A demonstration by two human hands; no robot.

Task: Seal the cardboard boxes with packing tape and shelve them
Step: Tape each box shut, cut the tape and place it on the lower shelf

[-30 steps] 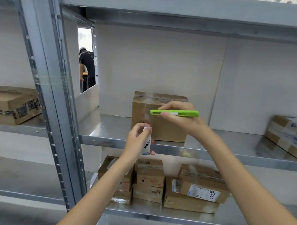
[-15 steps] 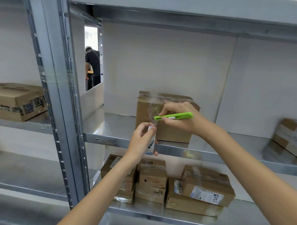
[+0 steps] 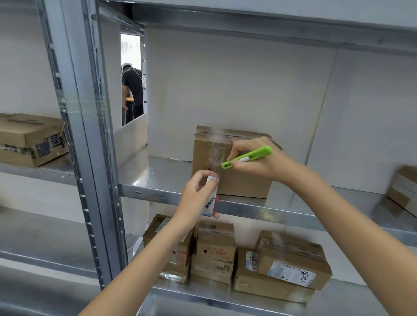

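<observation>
A brown cardboard box (image 3: 244,183) stands on the middle metal shelf (image 3: 168,172), with clear tape across its top and down its front face. My left hand (image 3: 196,195) grips a roll of clear packing tape (image 3: 211,197) just in front of the box's lower left front. A strip of clear tape (image 3: 216,155) runs from the roll up the box. My right hand (image 3: 255,160) holds a green utility knife (image 3: 247,157) with its tip at that strip, above the roll.
Several taped cardboard boxes (image 3: 291,266) are stacked on the lower shelf. Another box (image 3: 24,138) lies on the left bay's shelf, and one (image 3: 411,188) at the far right. A steel upright (image 3: 85,119) stands left of my arms. A person (image 3: 134,90) stands beyond a gap.
My right hand has tilted the green knife and brought its tip down and left to the tape strip. My left hand with the roll has stayed in front of the box.
</observation>
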